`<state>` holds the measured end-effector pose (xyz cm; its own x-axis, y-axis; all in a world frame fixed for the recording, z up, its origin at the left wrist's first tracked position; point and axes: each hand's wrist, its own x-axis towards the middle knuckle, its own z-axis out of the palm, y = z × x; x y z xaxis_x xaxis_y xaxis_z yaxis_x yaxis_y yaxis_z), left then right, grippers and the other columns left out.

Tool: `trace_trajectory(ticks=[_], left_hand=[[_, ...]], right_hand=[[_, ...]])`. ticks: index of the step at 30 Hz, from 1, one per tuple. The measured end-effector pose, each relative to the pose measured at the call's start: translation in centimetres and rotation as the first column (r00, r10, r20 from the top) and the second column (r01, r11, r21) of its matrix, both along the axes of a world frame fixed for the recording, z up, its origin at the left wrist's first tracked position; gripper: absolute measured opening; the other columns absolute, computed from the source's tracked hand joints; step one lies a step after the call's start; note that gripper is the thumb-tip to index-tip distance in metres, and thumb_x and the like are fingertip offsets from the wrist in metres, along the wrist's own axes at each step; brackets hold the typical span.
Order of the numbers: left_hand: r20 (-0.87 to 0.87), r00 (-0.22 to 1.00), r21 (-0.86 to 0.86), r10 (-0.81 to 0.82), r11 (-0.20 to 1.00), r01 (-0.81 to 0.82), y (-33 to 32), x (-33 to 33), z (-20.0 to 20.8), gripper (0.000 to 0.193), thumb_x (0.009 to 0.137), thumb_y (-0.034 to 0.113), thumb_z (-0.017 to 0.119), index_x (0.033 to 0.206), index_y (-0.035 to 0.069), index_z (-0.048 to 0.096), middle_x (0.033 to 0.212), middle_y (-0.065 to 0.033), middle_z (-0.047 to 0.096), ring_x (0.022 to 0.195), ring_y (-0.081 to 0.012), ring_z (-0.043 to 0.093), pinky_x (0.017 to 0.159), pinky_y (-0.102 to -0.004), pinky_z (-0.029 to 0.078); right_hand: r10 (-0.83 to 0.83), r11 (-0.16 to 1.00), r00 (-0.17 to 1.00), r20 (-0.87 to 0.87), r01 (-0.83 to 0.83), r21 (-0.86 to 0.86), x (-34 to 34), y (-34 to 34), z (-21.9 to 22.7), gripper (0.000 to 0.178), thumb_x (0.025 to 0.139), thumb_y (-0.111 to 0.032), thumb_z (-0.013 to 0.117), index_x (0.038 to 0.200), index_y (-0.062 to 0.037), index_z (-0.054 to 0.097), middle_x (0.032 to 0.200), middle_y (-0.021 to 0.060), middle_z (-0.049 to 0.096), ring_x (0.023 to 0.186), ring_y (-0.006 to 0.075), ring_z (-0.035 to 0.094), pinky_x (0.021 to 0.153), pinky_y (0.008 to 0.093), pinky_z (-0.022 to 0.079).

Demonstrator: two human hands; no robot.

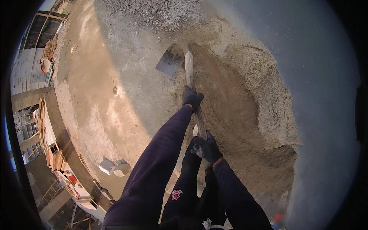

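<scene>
Right hand: your right hand point(207, 147), in a dark glove, is clamped around the near end of the wooden handle point(194, 100), closest to your body.
Left hand: your left hand point(191, 97), also gloved, is closed on the same handle further along, your arm stretched out. The two hands are apart on the shaft, both gripping.
Tool: the handle runs away from you to a flat metal blade point(170, 61), which sits at the far left edge of the sand pile point(245, 103), where sand meets the concrete ground point(99, 76). The blade looks tilted, its face catching light.
Pile: the sand is scooped hollow in the middle with a raised rim round the right side.
Beyond: loose gravel point(153, 11) lies past the blade.
To your left: two pale blocks point(114, 167) rest on the concrete, well apart from the tool; further off are timber and scaffolding point(46, 126).
Risk: with your left arm at full stretch, a heavy load could twist the blade and spill sand, or slide the shaft through your gloves. The steep rim could slump into the hollow if undercut. Your legs stand close behind the near hand, so a slipped handle end could hit them.
Hard to tell: whether the blade carries sand or rests on the ground; your feet are cut off below; the right side is in deep shadow.
</scene>
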<state>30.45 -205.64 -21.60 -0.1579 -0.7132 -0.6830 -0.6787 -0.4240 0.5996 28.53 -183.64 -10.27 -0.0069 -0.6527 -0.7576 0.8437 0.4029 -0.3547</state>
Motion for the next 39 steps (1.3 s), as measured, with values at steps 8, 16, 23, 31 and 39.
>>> trace_trajectory(ticks=[8, 16, 23, 31, 39], left_hand=[[0.329, 0.906, 0.093, -0.267, 0.964, 0.251, -8.4, -2.8, -10.8, 0.105, 0.082, 0.032, 0.073, 0.157, -0.008, 0.012, 0.13, -0.0337, 0.06, 0.123, -0.0384, 0.063, 0.1, -0.0424, 0.052], [0.187, 0.982, 0.146, 0.012, 0.988, -0.04, 12.1, -1.1, -13.5, 0.1, 0.081, 0.034, 0.077, 0.15, -0.013, 0.022, 0.115, -0.0281, 0.063, 0.097, -0.0309, 0.067, 0.079, -0.0403, 0.054], [0.215, 0.965, -0.121, -0.147, 0.977, 0.175, 32.2, 1.7, -16.3, 0.089, 0.08, 0.03, 0.083, 0.139, -0.014, 0.033, 0.103, -0.0211, 0.062, 0.078, -0.0254, 0.066, 0.061, -0.0369, 0.054], [-0.016, 0.999, 0.337, 0.049, 0.941, -0.04, 51.6, -1.0, -7.3, 0.096, 0.076, 0.038, 0.084, 0.14, -0.015, 0.035, 0.12, -0.0282, 0.063, 0.096, -0.0348, 0.071, 0.076, -0.0398, 0.058], [0.054, 0.997, 0.367, -0.048, 0.93, 0.025, 67.2, 0.5, -5.5, 0.084, 0.075, 0.035, 0.086, 0.131, -0.012, 0.044, 0.109, -0.0232, 0.067, 0.08, -0.027, 0.072, 0.062, -0.0383, 0.057]], right_hand=[[0.018, 0.991, 1.0, 0.005, -0.019, 0.134, -1.6, -14.3, -14.2, 0.027, 0.088, -0.008, 0.069, 0.109, -0.0037, 0.053, 0.078, 0.0052, 0.056, 0.058, 0.0162, 0.058, 0.054, 0.0372, 0.056], [0.081, 0.921, 0.995, -0.055, -0.053, 0.386, -1.5, 5.4, -12.2, 0.031, 0.085, -0.004, 0.07, 0.111, -0.0038, 0.053, 0.078, 0.007, 0.057, 0.053, 0.017, 0.057, 0.049, 0.0349, 0.052], [0.127, 0.883, 0.984, -0.126, -0.054, 0.466, 0.4, 23.1, -8.2, 0.026, 0.085, -0.005, 0.07, 0.104, -0.0032, 0.052, 0.077, 0.0086, 0.057, 0.051, 0.0178, 0.057, 0.048, 0.0352, 0.052], [0.324, 0.875, 0.862, -0.39, -0.115, 0.471, -1.8, 43.3, -3.7, 0.026, 0.087, -0.01, 0.071, 0.108, -0.0063, 0.057, 0.077, 0.0052, 0.058, 0.055, 0.0177, 0.058, 0.049, 0.036, 0.053], [0.093, 0.826, 0.99, -0.109, -0.016, 0.563, 0.0, 56.7, 1.0, 0.025, 0.088, -0.005, 0.068, 0.108, -0.0062, 0.053, 0.072, 0.0043, 0.055, 0.052, 0.0148, 0.056, 0.047, 0.0333, 0.05]])
